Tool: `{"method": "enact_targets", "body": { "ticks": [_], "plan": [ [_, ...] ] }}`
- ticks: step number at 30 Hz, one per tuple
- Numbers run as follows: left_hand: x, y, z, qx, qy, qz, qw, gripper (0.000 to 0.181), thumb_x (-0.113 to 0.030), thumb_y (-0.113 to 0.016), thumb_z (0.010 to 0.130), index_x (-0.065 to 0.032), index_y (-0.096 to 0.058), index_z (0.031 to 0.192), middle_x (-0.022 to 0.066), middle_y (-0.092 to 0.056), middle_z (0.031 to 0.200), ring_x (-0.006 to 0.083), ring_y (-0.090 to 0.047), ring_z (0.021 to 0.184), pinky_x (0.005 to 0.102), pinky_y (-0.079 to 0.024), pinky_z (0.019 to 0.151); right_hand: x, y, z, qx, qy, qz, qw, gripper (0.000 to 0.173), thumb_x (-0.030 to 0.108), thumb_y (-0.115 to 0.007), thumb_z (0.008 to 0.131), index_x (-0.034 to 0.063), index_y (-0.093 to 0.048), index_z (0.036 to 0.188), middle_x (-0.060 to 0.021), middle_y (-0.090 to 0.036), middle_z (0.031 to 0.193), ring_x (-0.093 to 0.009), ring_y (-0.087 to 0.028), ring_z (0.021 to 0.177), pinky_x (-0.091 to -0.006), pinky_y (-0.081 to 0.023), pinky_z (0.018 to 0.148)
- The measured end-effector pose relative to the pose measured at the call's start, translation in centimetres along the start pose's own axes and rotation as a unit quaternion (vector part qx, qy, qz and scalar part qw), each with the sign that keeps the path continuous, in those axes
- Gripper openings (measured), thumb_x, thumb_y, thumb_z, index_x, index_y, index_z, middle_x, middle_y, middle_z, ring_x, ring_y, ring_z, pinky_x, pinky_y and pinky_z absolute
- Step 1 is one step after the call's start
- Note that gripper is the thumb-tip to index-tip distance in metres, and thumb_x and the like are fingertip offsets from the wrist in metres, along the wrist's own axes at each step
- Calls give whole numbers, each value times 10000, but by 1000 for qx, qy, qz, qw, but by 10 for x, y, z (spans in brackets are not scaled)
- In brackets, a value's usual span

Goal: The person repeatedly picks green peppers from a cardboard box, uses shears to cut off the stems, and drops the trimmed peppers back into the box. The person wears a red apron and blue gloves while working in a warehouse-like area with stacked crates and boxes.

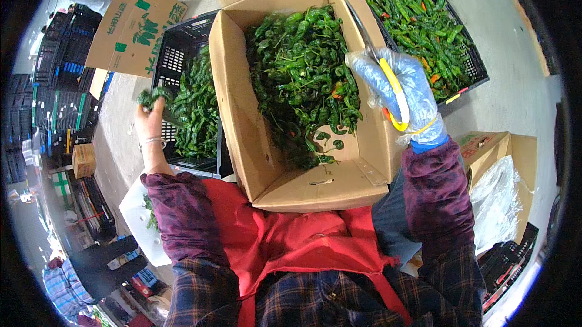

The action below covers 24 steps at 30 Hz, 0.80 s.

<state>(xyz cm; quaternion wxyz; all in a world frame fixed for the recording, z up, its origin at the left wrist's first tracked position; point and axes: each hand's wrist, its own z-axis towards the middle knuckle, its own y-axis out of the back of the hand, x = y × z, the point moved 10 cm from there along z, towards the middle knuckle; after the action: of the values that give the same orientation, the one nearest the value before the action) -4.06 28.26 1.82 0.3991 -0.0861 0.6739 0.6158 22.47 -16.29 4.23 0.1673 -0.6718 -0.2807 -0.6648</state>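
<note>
An open cardboard box (236, 145) in front of me holds a heap of wrinkled green peppers (304, 59), with an orange-red one among them. My left hand (152, 120), bare with a bracelet at the wrist, grips a few green peppers (154, 96) above the left edge of a black plastic crate (170, 40) of green peppers. My right hand (400, 90) wears a clear plastic glove with a yellow band. It holds scissors (394, 93) with yellow and white handles over the box's right wall, blades pointing up and away.
Another black crate (473, 77) of long green and some red peppers stands at the upper right. A printed cardboard flap (134, 27) is at the upper left. A white foam container (145, 231) sits lower left, and a cardboard box with clear plastic (498, 199) lower right.
</note>
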Motion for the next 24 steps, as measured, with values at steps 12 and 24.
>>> {"method": "enact_targets", "body": {
  "ticks": [12,24],
  "plan": [
    [-94,-336,-225,448,-179,92,871,278,-211,-644,754,-40,-700,966,188,-680,859,324,-666,821,384,-526,762,-4,9,7,-6,-34,183,983,213,143,-651,870,8,-670,1033,-24,-669,875,-49,-540,586,-195,-430,509],
    [48,-505,-262,508,-72,102,852,520,-186,-677,751,-34,-525,1224,207,-654,1032,358,-625,982,431,-514,818,0,12,13,-11,85,-72,994,150,61,-658,841,-35,-668,956,-78,-688,817,-119,-640,739,-249,-502,650]
  ]
}}
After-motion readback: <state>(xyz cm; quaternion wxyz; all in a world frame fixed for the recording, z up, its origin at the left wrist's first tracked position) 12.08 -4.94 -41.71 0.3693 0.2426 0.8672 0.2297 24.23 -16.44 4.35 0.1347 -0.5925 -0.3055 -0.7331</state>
